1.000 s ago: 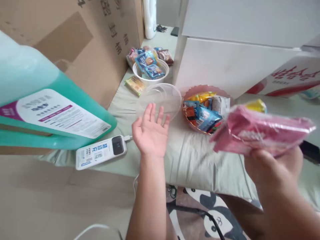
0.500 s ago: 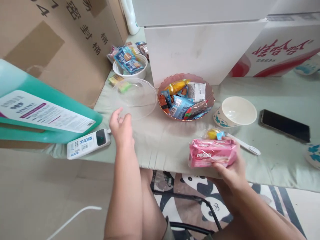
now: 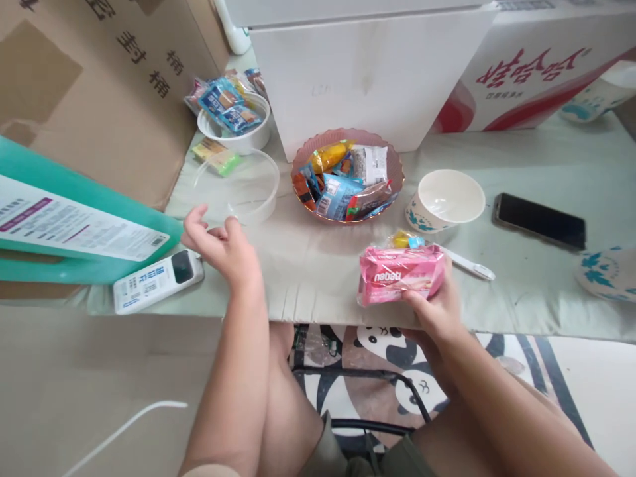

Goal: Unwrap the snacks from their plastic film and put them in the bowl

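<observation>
Pink wafer packet (image 3: 392, 275) was gripped in the right hand (image 3: 440, 301), thumb laid across its near face, held above the near edge of the tabletop (image 3: 308, 285). Left hand (image 3: 226, 252) was unloaded, fingers loosely bent, poised just right of the power bank (image 3: 154, 281) and near the clear round tub (image 3: 265, 175); whether the tub was touched can't be told. Step in hand was judged to be handling of the packet, with the left hand spare; for any move from there, a light, even grip would be called for, plus clearance past the paper bowl (image 3: 427, 212) and white utensil (image 3: 470, 264). Packet: boxy, wrapped in glossy, crinkled film, likely slippery and easily crushed inside. Small yellow wrapped item (image 3: 401, 238) was seen just beyond it; whether it was held too can't be told. Scalloped pink bowl (image 3: 395, 165), translucent and gilt-edged, was filled with foil and film sachets. Far left, more sachets were heaped in the white tub (image 3: 261, 136), smooth plastic. Paper bowl was flared, leaf-printed. Tabletop was covered in pale green cloth, softly wrinkled along the near edge.
</observation>
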Action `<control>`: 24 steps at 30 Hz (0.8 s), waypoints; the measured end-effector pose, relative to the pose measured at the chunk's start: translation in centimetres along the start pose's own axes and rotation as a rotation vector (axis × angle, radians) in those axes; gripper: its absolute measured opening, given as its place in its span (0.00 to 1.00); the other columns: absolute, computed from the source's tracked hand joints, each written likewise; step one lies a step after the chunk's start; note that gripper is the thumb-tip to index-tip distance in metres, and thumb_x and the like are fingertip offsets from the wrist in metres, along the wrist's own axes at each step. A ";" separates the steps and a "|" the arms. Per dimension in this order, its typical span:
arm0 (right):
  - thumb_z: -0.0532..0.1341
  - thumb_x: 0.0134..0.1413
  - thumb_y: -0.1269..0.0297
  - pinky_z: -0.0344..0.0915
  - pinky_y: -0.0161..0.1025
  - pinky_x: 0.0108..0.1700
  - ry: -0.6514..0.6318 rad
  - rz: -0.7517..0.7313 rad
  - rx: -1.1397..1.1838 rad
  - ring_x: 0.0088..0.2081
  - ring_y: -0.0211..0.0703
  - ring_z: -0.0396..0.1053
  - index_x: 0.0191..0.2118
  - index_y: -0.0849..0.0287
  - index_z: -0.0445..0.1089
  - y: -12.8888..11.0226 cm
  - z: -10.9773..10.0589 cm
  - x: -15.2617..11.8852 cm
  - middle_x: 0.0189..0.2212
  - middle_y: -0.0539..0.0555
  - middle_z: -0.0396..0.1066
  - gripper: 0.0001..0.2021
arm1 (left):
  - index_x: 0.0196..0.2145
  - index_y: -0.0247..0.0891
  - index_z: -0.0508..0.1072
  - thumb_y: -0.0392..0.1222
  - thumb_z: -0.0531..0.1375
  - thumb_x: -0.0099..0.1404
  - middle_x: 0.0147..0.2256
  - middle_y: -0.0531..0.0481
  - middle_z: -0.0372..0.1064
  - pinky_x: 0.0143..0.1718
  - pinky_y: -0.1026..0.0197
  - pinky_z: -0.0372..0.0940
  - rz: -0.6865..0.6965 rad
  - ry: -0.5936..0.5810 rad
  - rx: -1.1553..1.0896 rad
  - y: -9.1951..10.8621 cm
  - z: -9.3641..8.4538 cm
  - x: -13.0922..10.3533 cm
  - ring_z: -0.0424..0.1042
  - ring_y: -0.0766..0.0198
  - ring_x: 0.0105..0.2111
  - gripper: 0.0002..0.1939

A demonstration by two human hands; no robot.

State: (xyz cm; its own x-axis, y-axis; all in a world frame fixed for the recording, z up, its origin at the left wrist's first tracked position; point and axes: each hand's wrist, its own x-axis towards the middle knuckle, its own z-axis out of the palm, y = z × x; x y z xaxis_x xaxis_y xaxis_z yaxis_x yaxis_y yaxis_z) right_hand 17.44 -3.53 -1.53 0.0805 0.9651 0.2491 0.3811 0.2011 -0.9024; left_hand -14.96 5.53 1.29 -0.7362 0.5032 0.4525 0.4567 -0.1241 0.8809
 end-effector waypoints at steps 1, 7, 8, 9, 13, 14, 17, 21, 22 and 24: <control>0.69 0.47 0.43 0.61 0.64 0.66 0.004 0.003 0.005 0.61 0.64 0.64 0.50 0.56 0.72 -0.2 0.1 0.2 0.55 0.62 0.63 0.29 | 0.42 0.40 0.71 0.38 0.61 0.58 0.40 0.50 0.63 0.37 0.59 0.65 0.093 0.051 -0.066 0.8 0.1 -1.5 0.62 0.67 0.31 0.12; 0.63 0.56 0.39 0.62 0.61 0.66 0.016 0.021 -0.042 0.61 0.60 0.63 0.50 0.54 0.73 -0.9 1.0 1.2 0.54 0.61 0.65 0.26 | 0.50 0.39 0.76 0.59 0.65 0.63 0.46 0.42 0.79 0.46 0.53 0.73 -0.164 -1.139 -0.494 5.4 0.6 -11.4 0.78 0.53 0.44 0.26; 0.60 0.60 0.39 0.61 0.61 0.67 -0.002 0.012 -0.010 0.62 0.59 0.62 0.50 0.53 0.74 -0.9 1.1 1.2 0.55 0.60 0.64 0.25 | 0.51 0.40 0.76 0.58 0.67 0.61 0.48 0.42 0.79 0.49 0.51 0.73 -0.260 -1.193 -0.490 5.7 0.7 -12.1 0.79 0.51 0.47 0.26; 0.56 0.63 0.39 0.60 0.60 0.67 -0.016 0.006 0.029 0.63 0.58 0.62 0.50 0.52 0.75 -0.8 1.0 1.3 0.56 0.60 0.64 0.24 | 0.50 0.40 0.78 0.56 0.69 0.60 0.48 0.43 0.80 0.51 0.51 0.73 -0.346 -1.194 -0.486 5.8 0.8 -12.4 0.79 0.50 0.48 0.24; 0.50 0.70 0.44 0.60 0.59 0.68 -0.009 0.051 0.067 0.64 0.55 0.62 0.50 0.49 0.76 -0.6 0.5 1.4 0.57 0.58 0.62 0.23 | 0.39 0.41 0.82 0.53 0.70 0.57 0.41 0.44 0.82 0.34 0.57 0.74 -0.630 -1.019 -0.612 5.7 0.9 -10.7 0.80 0.55 0.38 0.16; 0.51 0.69 0.45 0.61 0.60 0.67 -0.012 0.059 0.047 0.65 0.55 0.61 0.51 0.49 0.76 -0.6 0.4 1.4 0.58 0.58 0.62 0.21 | 0.38 0.41 0.82 0.54 0.70 0.55 0.40 0.45 0.82 0.29 0.59 0.72 -0.689 -0.972 -0.673 5.7 0.8 -10.0 0.79 0.57 0.35 0.17; 0.59 0.64 0.50 0.70 0.57 0.59 -0.080 0.063 0.006 0.63 0.56 0.63 0.54 0.48 0.74 -0.5 0.2 1.3 0.60 0.59 0.58 0.17 | 0.38 0.45 0.81 0.57 0.70 0.52 0.40 0.48 0.81 0.34 0.59 0.75 -0.801 -0.860 -0.749 5.6 0.2 -8.5 0.79 0.58 0.38 0.19; 0.65 0.58 0.59 0.76 0.52 0.47 -0.129 0.059 -0.046 0.53 0.55 0.69 0.51 0.52 0.75 -0.7 0.8 1.2 0.56 0.63 0.60 0.15 | 0.37 0.48 0.79 0.64 0.70 0.46 0.43 0.47 0.80 0.47 0.50 0.77 -0.831 -0.877 -0.679 5.2 -0.4 -8.6 0.76 0.49 0.53 0.25; 0.64 0.58 0.60 0.76 0.52 0.47 -0.145 0.051 -0.053 0.52 0.54 0.70 0.51 0.52 0.74 -0.8 0.9 1.2 0.54 0.63 0.63 0.15 | 0.38 0.48 0.79 0.65 0.71 0.44 0.43 0.47 0.79 0.48 0.49 0.76 -0.832 -0.885 -0.678 5.1 -0.4 -8.8 0.75 0.47 0.54 0.27; 0.62 0.61 0.62 0.74 0.55 0.52 -0.244 0.009 -0.019 0.50 0.52 0.73 0.57 0.51 0.70 -1.0 1.1 1.2 0.50 0.60 0.70 0.19 | 0.39 0.49 0.78 0.67 0.73 0.40 0.42 0.46 0.79 0.47 0.47 0.76 -0.864 -0.910 -0.699 4.9 -0.2 -9.2 0.75 0.46 0.54 0.31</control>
State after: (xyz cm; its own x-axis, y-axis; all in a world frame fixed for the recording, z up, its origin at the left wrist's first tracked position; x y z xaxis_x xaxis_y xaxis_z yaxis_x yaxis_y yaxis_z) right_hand 16.10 -2.39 -0.72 -0.1400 0.9792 0.1466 0.3984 0.1913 -0.8970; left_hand -6.01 0.11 1.46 0.0406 0.9651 -0.2586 -0.4913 0.2447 0.8359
